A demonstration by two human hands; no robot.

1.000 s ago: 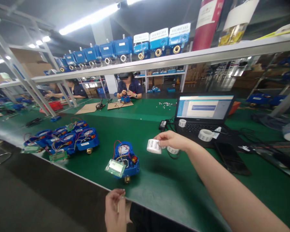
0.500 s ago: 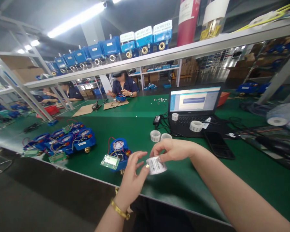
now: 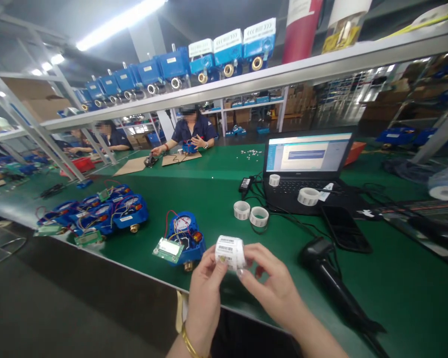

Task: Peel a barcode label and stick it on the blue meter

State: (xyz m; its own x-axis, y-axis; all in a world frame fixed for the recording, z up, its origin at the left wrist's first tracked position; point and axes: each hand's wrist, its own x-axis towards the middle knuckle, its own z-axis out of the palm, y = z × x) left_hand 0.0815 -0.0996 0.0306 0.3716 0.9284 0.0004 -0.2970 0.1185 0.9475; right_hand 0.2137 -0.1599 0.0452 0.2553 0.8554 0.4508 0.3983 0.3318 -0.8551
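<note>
Seen from the wearer's head, both hands meet above the front edge of a green desk (image 3: 246,164), holding a roll of white labels (image 3: 230,252) between them. The left hand (image 3: 205,293), with a gold bracelet (image 3: 188,342) at the wrist, has its fingers (image 3: 213,262) closed narrowly on the roll's left side. The right hand (image 3: 274,288) pinches the roll's right side, its fingers (image 3: 251,252) curled close around it. The roll is lifted off the desk, just right of a blue meter (image 3: 184,233) that lies near the front edge with red and yellow wires and a green display board (image 3: 168,248) hanging off it. The labels carry black barcodes and lines of small print, too small to read. Further left along the front edge lies a cluster of blue meters (image 3: 104,211). Behind the hands, towards the middle of the desk, two more label rolls (image 3: 250,213) lie side by side. An open laptop (image 3: 306,164) stands towards the far right; its screen shows a white window with a blue bar, wording unreadable, and two rolls (image 3: 308,196) rest on its keyboard. A dark phone (image 3: 345,228) lies in front of the laptop, and a black barcode scanner (image 3: 323,266) lies right of the hands. A shelf (image 3: 321,67) above carries a row of blue meters. At the far edge of the desk a person (image 3: 192,132) in dark blue works.
</note>
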